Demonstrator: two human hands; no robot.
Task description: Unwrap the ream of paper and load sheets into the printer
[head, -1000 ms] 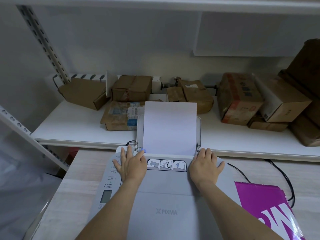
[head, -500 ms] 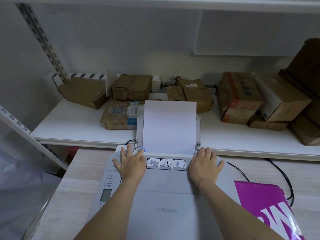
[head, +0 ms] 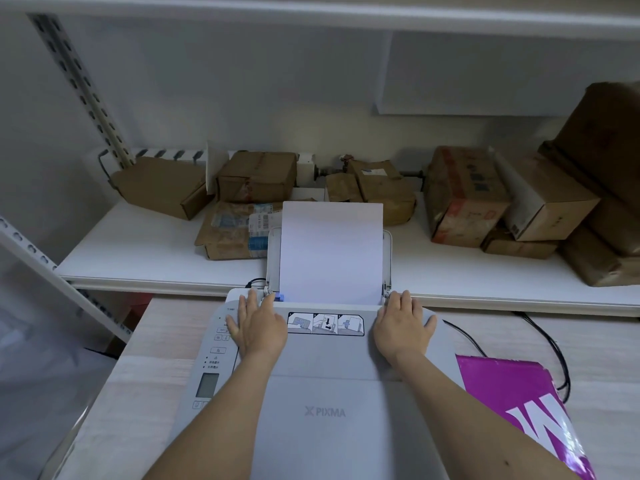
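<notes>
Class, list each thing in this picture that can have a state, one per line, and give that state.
Sheets: loaded, standing upright in the rear tray.
Rear tray: raised open.
Printer: top cover closed, display blank.
Magenta ream wrapper: lying flat on the desk.
Left hand: flat on the printer, holding nothing.
Right hand: flat on the printer, holding nothing.

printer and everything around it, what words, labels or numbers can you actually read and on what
"PIXMA": on the printer lid.
"W": one large white letter on the purple ream wrapper; the rest is cut off.
Too small or blurred to read: the control panel labels, the pictogram sticker, and the labels and print on the cardboard boxes.
</notes>
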